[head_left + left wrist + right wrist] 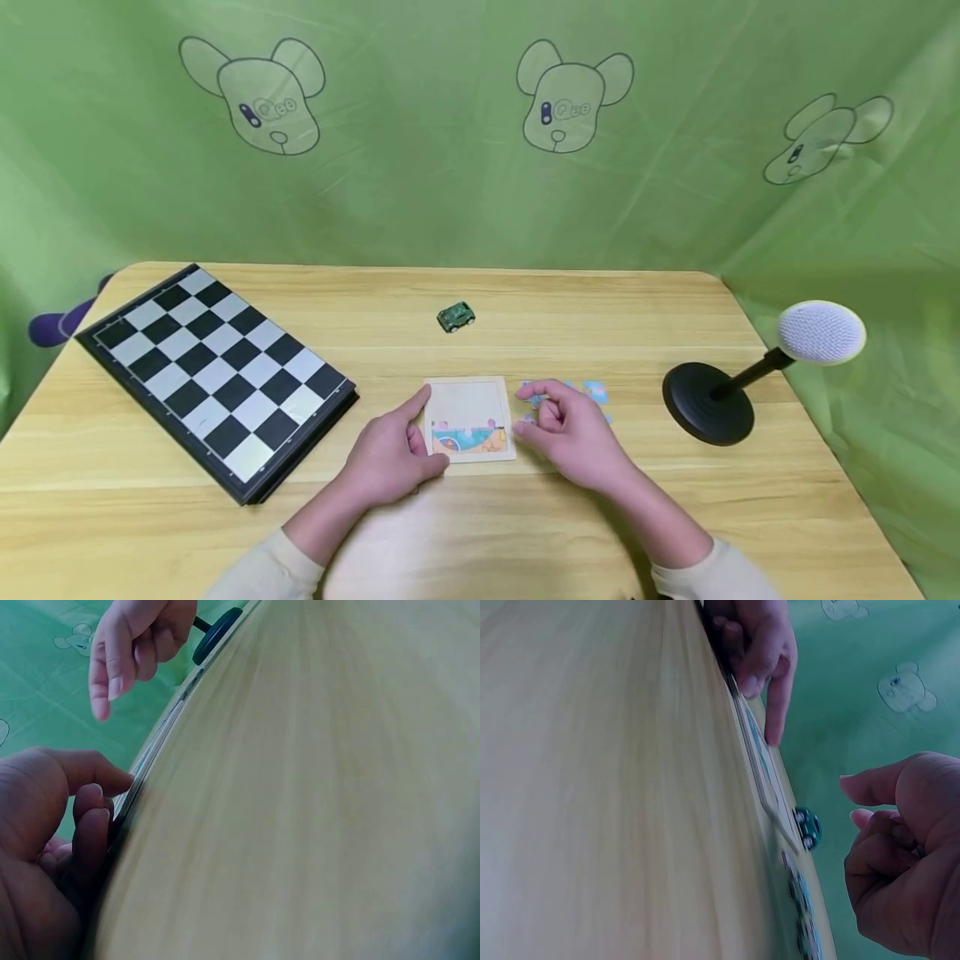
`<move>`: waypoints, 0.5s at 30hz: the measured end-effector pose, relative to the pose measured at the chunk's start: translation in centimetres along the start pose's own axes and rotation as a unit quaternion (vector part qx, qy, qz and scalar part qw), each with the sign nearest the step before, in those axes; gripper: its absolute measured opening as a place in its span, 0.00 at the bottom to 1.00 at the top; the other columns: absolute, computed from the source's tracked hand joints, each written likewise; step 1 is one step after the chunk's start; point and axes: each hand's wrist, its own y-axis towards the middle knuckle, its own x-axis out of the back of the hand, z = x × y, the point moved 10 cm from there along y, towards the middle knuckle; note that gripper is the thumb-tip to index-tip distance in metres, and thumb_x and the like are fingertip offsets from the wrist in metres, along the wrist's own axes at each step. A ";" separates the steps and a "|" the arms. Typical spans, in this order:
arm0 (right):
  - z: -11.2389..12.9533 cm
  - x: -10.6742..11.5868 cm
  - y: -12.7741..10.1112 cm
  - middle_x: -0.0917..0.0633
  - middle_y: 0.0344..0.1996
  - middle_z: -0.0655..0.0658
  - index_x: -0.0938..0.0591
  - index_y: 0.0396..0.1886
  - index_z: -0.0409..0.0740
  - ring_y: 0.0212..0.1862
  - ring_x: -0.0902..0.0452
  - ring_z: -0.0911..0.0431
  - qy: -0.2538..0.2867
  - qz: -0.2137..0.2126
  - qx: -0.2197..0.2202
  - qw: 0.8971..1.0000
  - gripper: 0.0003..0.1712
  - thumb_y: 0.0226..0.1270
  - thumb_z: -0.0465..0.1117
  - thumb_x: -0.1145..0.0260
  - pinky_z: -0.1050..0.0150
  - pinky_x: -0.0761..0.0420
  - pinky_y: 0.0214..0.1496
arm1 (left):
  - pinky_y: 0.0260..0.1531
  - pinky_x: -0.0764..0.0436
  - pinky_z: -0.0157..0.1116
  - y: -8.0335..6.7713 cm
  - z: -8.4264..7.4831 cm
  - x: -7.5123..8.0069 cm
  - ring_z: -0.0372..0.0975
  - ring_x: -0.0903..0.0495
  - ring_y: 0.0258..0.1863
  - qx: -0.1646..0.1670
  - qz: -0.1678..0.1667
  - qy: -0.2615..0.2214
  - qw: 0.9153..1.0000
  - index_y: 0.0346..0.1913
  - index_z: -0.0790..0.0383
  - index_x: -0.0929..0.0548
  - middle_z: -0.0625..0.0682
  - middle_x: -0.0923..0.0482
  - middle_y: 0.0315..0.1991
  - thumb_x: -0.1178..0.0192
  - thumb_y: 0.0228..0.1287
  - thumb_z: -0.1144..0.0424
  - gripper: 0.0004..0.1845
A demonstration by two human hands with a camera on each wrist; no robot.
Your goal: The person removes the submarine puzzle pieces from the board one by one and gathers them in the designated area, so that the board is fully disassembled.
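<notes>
A wooden table (525, 533) with a pale grain is taking up most of the view, rounded corners at the far side, loads of bare room along the near edge. Sitting on its left is a black-and-white chessboard (217, 375), flat, turned at an angle so its long axis is running far-left to near-right. Over on the right a black round-based stand (708, 404) is leaning its white mesh head out past the table's right edge.

Near the middle, the puzzle tray (471, 417) is lying flat: squarish thin board, edges square to the table, picture strip along its near side, the far part blank. The left hand (390, 458) is resting against its left edge, index finger stretched along it, thumb touching the near corner. The right hand (573, 433) is hovering just right of it with fingers curled; can't tell if it's pinching anything. Loose blue puzzle pieces (596, 392) are lying under and beyond it. A tiny green toy car (456, 317) is sitting farther back, well apart, pointing left-right.
</notes>
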 end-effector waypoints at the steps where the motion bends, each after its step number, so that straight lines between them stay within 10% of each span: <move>1: 0.2 -0.4 0.1 0.39 0.17 0.53 0.19 0.51 0.40 0.21 0.43 0.61 0.000 0.004 0.002 1.000 0.19 0.61 0.33 0.26 0.62 0.26 0.43 | 0.23 0.25 0.36 0.0 0.0 0.0 0.36 0.25 0.16 -0.002 -0.001 0.001 1.000 0.77 0.67 0.42 0.44 0.24 0.18 0.26 0.50 0.65 0.51; 15: 1.5 -6.0 2.0 0.37 0.15 0.54 0.20 0.53 0.45 0.19 0.43 0.62 -0.008 0.076 0.005 0.997 0.20 0.61 0.33 0.27 0.63 0.28 0.40 | 0.18 0.28 0.35 0.2 0.0 0.1 0.36 0.26 0.16 -0.001 -0.002 0.006 1.000 0.76 0.67 0.41 0.43 0.24 0.17 0.29 0.49 0.67 0.50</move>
